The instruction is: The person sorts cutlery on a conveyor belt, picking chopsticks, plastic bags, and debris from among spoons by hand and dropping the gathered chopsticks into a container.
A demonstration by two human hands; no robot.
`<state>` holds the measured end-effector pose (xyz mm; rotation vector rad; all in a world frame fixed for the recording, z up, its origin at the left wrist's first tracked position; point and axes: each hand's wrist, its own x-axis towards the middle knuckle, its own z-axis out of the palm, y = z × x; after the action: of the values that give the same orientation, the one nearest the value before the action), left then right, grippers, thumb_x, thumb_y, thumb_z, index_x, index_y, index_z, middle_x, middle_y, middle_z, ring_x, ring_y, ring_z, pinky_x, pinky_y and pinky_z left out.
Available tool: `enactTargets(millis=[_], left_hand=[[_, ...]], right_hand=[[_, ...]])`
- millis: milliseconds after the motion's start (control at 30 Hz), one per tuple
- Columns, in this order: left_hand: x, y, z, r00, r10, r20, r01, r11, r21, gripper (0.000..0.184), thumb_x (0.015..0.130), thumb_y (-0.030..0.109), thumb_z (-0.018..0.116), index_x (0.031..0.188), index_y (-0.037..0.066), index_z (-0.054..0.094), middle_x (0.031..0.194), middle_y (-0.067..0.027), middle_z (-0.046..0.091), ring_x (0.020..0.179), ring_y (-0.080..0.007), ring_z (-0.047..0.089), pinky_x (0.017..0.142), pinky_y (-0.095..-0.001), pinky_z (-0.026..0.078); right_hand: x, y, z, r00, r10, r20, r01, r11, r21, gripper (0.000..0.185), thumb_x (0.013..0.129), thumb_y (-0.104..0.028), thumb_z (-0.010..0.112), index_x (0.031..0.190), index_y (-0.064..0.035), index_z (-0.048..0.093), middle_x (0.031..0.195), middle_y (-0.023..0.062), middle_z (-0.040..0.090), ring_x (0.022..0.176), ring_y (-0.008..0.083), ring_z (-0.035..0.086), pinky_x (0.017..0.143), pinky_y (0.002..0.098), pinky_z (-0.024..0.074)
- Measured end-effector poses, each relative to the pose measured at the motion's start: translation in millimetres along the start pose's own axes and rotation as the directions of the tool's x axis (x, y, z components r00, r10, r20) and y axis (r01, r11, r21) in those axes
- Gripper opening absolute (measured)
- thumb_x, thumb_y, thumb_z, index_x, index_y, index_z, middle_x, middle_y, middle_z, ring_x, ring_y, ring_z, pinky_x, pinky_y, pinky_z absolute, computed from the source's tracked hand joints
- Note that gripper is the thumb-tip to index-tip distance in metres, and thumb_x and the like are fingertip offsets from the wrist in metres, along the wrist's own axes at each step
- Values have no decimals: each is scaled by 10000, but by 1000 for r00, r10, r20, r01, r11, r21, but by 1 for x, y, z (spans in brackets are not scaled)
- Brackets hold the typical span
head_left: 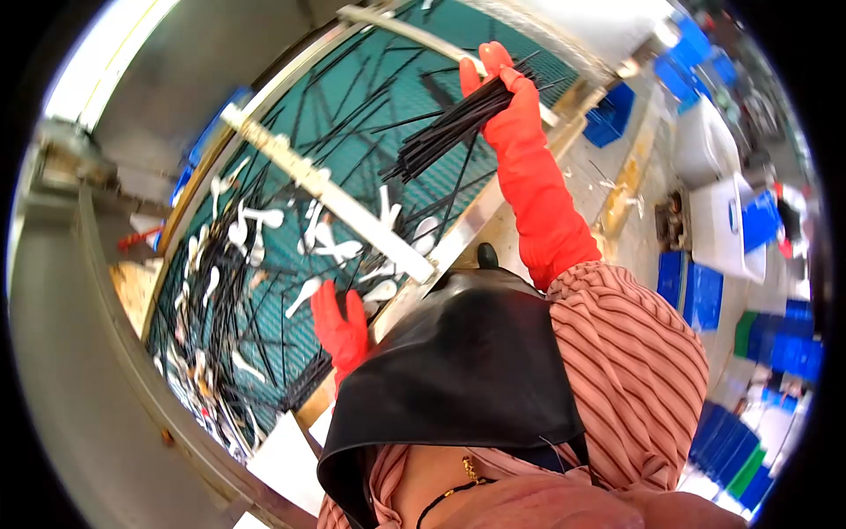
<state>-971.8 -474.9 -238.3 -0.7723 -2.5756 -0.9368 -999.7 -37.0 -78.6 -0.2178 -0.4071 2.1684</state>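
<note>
My right hand (500,84), in a long red rubber glove, holds a thick bundle of black chopsticks (449,128) up over the far right part of the green mesh surface (352,97). My left hand (339,324), gloved in the same red, is low at the near edge with its fingers apart and nothing seen in it. Right by its fingertips lies a white spoon (305,295). More white spoons and loose black sticks (233,291) lie scattered and heaped over the mesh, most thickly at the left.
A pale wooden bar (330,194) crosses the mesh, with a second bar (414,33) farther off. A metal frame (132,344) curves along the left. On the floor at the right stand white tubs (718,220) and blue crates (690,289).
</note>
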Motion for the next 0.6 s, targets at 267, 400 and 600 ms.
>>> enactTargets(millis=[267, 400, 600], left_hand=[[47, 82, 44, 929, 355, -105, -347, 934, 87, 412, 990, 192, 683, 1289, -79, 600, 1301, -385, 607, 1115, -580, 627, 909, -604, 562], [80, 187, 91, 981, 162, -110, -164, 986, -11, 497, 945, 118, 719, 1362, -111, 575, 1365, -379, 589, 1243, -558, 583, 1061, -570, 500], [118, 274, 175, 972, 207, 110, -206, 978, -21, 642, 884, 186, 798, 1405, -103, 559, 1351, -352, 606, 1237, -520, 588, 1054, -534, 487]], right_hand=[[37, -138, -89, 974, -108, -201, 140, 978, 153, 438, 998, -67, 456, 1420, -28, 568, 1430, 101, 635, 1241, 419, 623, 1062, 539, 566], [54, -204, -125, 939, -129, -318, 187, 969, 159, 416, 1010, -43, 430, 1407, 28, 531, 1452, 173, 601, 1363, 337, 573, 1098, 532, 552], [107, -350, -236, 845, -406, -348, 441, 897, 26, 452, 984, -31, 503, 1433, 16, 516, 1442, 228, 593, 1356, 345, 573, 1111, 547, 538]])
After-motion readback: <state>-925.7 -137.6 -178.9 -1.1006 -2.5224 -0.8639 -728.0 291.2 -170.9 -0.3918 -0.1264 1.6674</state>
